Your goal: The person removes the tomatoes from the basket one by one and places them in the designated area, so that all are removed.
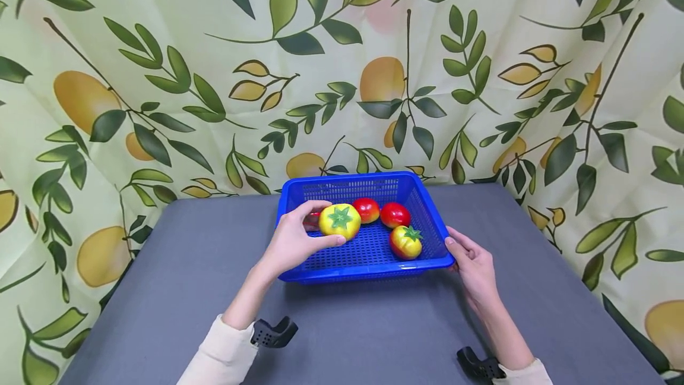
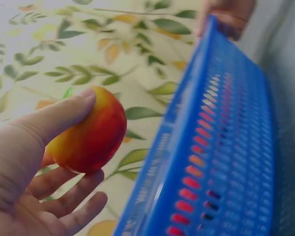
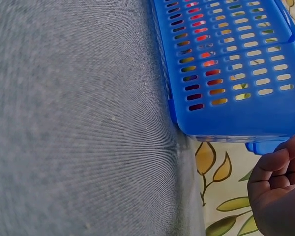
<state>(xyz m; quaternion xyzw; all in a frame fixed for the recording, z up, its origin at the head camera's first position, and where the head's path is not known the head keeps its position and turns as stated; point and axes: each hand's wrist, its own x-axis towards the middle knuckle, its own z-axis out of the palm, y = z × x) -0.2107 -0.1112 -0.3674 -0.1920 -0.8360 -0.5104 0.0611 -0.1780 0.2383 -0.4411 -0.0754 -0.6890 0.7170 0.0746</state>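
My left hand (image 1: 293, 241) holds a yellow and red toy tomato (image 1: 339, 221) with a green star-shaped leaf cap, above the left part of a blue plastic basket (image 1: 369, 273). In the left wrist view, the thumb lies over the tomato (image 2: 101, 130), which is above the basket's rim. Inside the basket are two red tomatoes (image 1: 395, 215) and a yellow-red one (image 1: 406, 243) with a green cap. Another red one (image 1: 312, 223) is partly hidden behind my left fingers. My right hand (image 1: 475, 269) grips the rim at the basket's front right corner, thumb on top.
A grey cloth-covered table (image 1: 214, 242) carries the basket. Behind it and along both sides hangs a curtain (image 1: 331, 117) printed with leaves and fruit. Black bands (image 1: 275, 333) circle both wrists.
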